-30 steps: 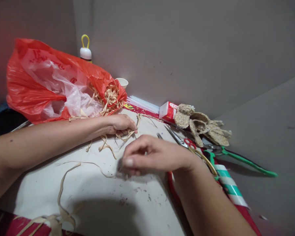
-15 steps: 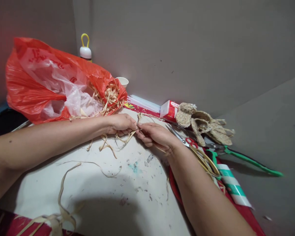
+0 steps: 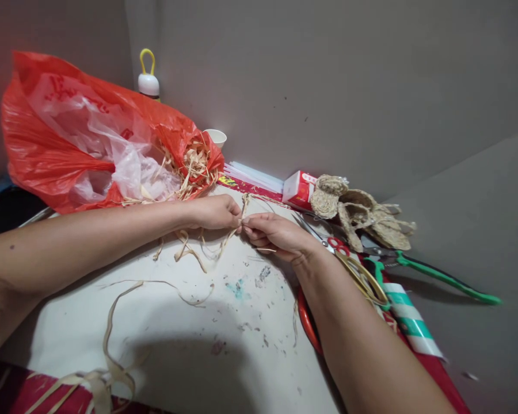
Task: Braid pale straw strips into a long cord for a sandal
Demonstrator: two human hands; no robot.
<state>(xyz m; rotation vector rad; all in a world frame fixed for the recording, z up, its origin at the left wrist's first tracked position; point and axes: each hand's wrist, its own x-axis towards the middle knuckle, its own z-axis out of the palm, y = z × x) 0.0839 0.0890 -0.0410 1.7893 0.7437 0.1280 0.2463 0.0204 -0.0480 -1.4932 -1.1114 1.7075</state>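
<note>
My left hand (image 3: 218, 213) and my right hand (image 3: 276, 234) meet over the far part of the white table. Both are closed in a pinch on a thin twisted raffia cord (image 3: 246, 202), whose knotted end sticks up just beyond the fingertips. Pale loose strands (image 3: 225, 244) hang below my left hand, and a short end pokes out under my right palm. The exact grip point is hidden between the fingers. Nearer to me, a long curled raffia strip (image 3: 107, 336) lies on the white tabletop (image 3: 190, 345).
A red plastic bag (image 3: 38, 144) spilling raffia stands at the left, near a white cup (image 3: 216, 137) and a bottle (image 3: 149, 84). To the right lie woven straw pieces (image 3: 362, 215), gold-handled scissors (image 3: 362, 279), green-handled shears (image 3: 449, 282), a striped roll (image 3: 414, 322) and a red-white box (image 3: 299, 190).
My right hand's fingers have shifted slightly, and more of the knotted cord shows above them. The strand end under my right palm looks shorter. The view has tilted a little.
</note>
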